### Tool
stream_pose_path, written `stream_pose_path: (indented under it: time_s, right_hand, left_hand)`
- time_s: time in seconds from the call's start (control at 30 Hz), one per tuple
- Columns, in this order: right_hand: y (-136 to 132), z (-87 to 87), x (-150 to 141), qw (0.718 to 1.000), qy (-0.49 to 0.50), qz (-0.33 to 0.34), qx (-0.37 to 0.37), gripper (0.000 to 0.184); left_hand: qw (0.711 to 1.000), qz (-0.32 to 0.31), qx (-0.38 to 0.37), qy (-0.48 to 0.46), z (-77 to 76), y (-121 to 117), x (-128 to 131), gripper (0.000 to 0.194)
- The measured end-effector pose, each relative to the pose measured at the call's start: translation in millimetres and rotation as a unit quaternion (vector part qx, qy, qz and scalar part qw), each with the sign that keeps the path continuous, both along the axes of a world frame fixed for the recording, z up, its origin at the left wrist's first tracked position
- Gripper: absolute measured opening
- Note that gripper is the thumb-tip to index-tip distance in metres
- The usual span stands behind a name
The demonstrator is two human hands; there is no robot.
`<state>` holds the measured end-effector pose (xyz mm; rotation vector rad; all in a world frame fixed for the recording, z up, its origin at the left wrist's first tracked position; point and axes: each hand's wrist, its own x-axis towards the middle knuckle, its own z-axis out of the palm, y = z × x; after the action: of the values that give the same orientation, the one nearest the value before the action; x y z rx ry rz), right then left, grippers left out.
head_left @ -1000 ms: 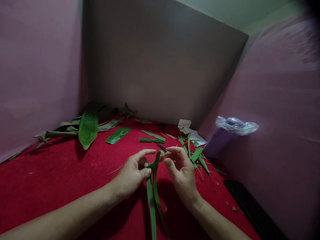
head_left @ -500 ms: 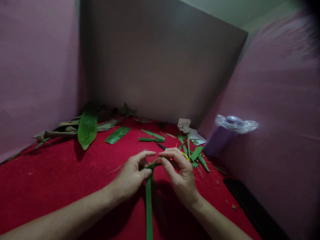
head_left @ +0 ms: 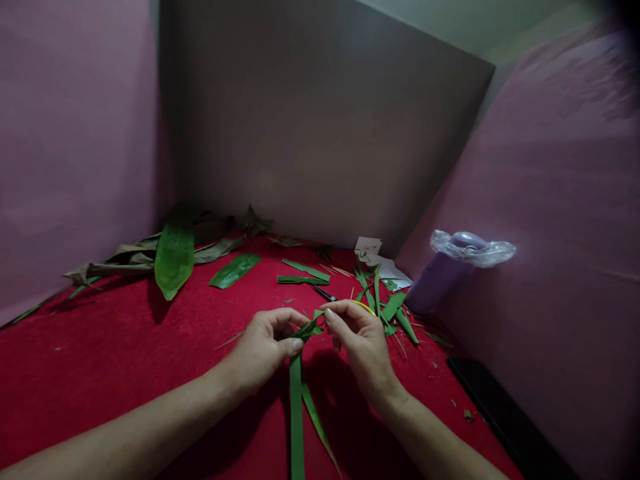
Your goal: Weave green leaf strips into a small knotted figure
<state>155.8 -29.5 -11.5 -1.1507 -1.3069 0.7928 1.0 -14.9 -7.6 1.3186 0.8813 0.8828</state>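
My left hand (head_left: 273, 340) pinches a folded green leaf strip (head_left: 297, 413) between thumb and fingers. One long flat end of the strip hangs down toward me, and a narrower strip end (head_left: 316, 417) slants down to the right beside it. At the top, a small folded part (head_left: 316, 323) sticks out between the hands. The fingertips of my right hand (head_left: 357, 337) pinch the edge of that fold. Just beyond my right hand lie scissors (head_left: 327, 295) with dark blades and a yellow handle, partly hidden by the fingers.
Cut leaf pieces (head_left: 393, 307) lie on the red cloth (head_left: 125, 373) to the right, near white papers (head_left: 393, 272). A purple bottle (head_left: 435, 283) with clear plastic on top stands by the wall. Broad leaves (head_left: 175, 260) are at the left back. A black flat object (head_left: 505, 413) lies right.
My right fingers have closed in on the strip's folded top, which now stands up more. The narrower end has swung into clearer view at the lower right. The left hand keeps its hold.
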Motion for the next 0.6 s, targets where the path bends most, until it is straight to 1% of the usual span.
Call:
stream_pose_path:
  time_s: [0.1,0.23,0.3,0.37,0.43,0.53,0.6]
  right_hand:
    - [0,1.8,0,0.998,0.033,0.04,-0.037,0.019]
    - [1,3.3,0,0.984,0.12,0.105,-0.083,0.018]
    - [2,3.8,3,0.968,0.168,0.148,-0.116,0.015]
    - [4,5.0,7,0.946,0.211,0.192,-0.154,0.011]
    - [4,7.1,10,0.924,0.245,0.224,-0.189,0.009]
    - [4,10.9,12,0.898,0.273,0.254,-0.233,0.008]
    - [3,12.1,12,0.894,0.27,0.262,-0.244,0.01]
  left_hand:
    - [1.0,0.006,-0.019,0.005,-1.1,1,-1,0.019]
    - [1.0,0.009,-0.022,0.01,-2.4,2,-3,0.019]
    - [1.0,0.002,-0.025,0.01,-2.0,2,-4,0.018]
    - [0.999,-0.013,-0.03,0.01,-1.5,1,-5,0.016]
    - [0.999,-0.037,-0.027,0.005,-1.9,1,-6,0.015]
    - [0.997,-0.076,-0.013,-0.019,-5.1,1,-7,0.014]
    - [0.996,-0.088,-0.01,-0.027,-7.9,3,-8,0.014]
